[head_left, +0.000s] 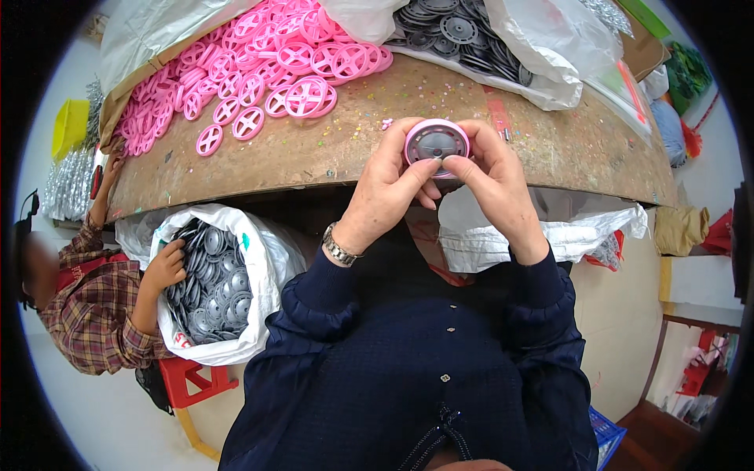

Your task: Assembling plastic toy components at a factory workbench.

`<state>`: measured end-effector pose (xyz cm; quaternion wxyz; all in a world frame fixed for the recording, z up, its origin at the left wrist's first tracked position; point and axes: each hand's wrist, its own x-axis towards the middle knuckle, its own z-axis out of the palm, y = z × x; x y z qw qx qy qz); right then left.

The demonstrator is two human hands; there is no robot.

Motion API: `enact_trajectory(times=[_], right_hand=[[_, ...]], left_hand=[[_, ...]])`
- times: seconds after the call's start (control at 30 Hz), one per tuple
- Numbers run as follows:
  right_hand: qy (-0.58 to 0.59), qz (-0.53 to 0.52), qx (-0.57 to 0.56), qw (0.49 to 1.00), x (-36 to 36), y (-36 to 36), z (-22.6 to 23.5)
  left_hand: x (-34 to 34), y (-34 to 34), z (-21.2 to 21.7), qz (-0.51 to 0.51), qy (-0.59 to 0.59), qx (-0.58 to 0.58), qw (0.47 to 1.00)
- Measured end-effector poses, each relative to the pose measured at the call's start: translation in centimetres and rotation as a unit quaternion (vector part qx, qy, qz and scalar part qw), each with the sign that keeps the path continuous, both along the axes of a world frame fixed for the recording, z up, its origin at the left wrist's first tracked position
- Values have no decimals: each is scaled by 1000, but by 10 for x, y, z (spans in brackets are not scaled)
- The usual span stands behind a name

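Observation:
Between both hands I hold a small round toy wheel [437,143], a dark grey disc set within a pink rim. My left hand [397,169] grips its left side, and my right hand [493,174] grips its right side. Both thumbs press on the lower part of the grey face. The wheel is just above the table's near edge, its underside hidden. Pink spoked wheel rings [298,59] lie heaped on the table to the left. Dark grey discs [459,31] fill a white bag at the far side.
The brown worktable [345,149] has a curved-looking near edge and scattered bright specks. At left, an open white sack [263,314] of grey discs stands by a red stool [196,382]. A co-worker in a plaid shirt [102,314] rests a hand on it. White sacking [503,239] hangs below the table.

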<state>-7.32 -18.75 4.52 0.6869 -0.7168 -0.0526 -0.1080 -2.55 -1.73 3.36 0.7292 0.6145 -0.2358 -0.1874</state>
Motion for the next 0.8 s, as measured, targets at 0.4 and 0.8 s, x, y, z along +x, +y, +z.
enact_trajectory(times=[0.4,0.8], right_hand=[[-29,-44,33,998,-6,3,-7],[32,-51,-243,968,-40,-80,3]], left_hand=[[-10,-15,-10,50,-71,0,996],[-7,-12,-24,32,-160,90,983]])
